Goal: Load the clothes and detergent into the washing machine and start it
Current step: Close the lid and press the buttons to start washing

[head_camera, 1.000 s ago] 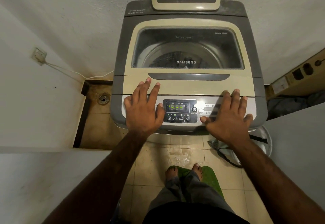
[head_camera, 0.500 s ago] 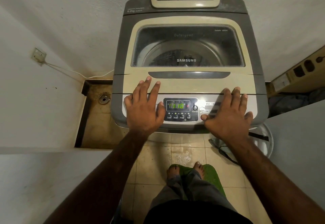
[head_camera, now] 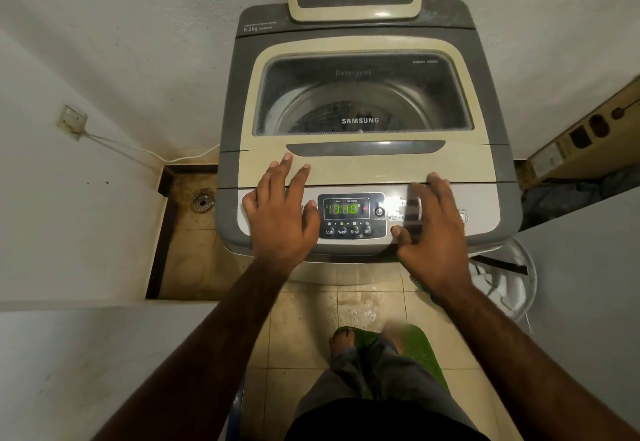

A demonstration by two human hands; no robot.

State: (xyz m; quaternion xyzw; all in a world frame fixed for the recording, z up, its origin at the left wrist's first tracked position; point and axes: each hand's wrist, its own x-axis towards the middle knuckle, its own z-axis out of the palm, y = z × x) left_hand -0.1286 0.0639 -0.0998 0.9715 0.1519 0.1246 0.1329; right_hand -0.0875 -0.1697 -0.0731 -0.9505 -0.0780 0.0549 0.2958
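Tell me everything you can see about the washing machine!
The washing machine is a cream and grey top-loader standing against the wall. Its lid is shut; the dark glass window shows the metal drum and says SAMSUNG. The green display reads 13:10, above Soak, Wash, Rinse and Spin buttons. The left hand lies flat across panel and lid; the right hand rests on the panel, fingers blurred.

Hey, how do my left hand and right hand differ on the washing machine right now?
Left hand lies left of the display, sharp, fingers spread onto the cream lid; right hand lies right of the display, fingers blurred over the control panel. Left fingers reach further up the lid than right fingers. Both lie palm down, holding nothing.
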